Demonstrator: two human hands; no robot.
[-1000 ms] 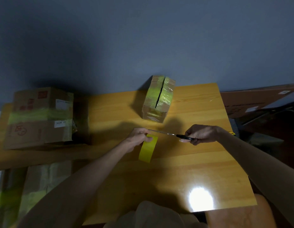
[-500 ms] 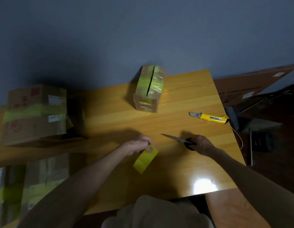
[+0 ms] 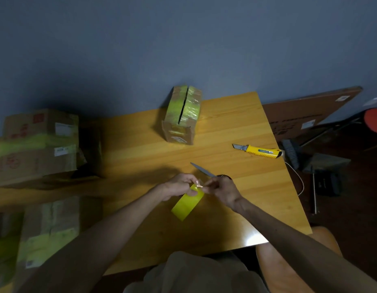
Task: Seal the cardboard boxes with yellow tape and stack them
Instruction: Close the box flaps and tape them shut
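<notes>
Pinched by its top edge between the thumb and fingers of my left hand, the strip of yellow tape hangs slanting just above the table. My right hand closes its fingertips on the same edge from the other side, so both hands are clamped on it and almost touch. That right hand also carries the scissors, with a handle loop round its fingers as far as I can make out and the blade pointing away to the far left. I judge the strip to be near weightless, limp and sticky on one face, so it is likely to curl and cling to itself or to skin. I would hold it only at the corners of its short ends and keep it taut. Its target, the small cardboard box, stands well apart at the far edge of the table, with a dark gap still showing along its top seam. It looks light and stiff enough to press on. Both forearms reach in from below and meet in a V over the middle of the table.
</notes>
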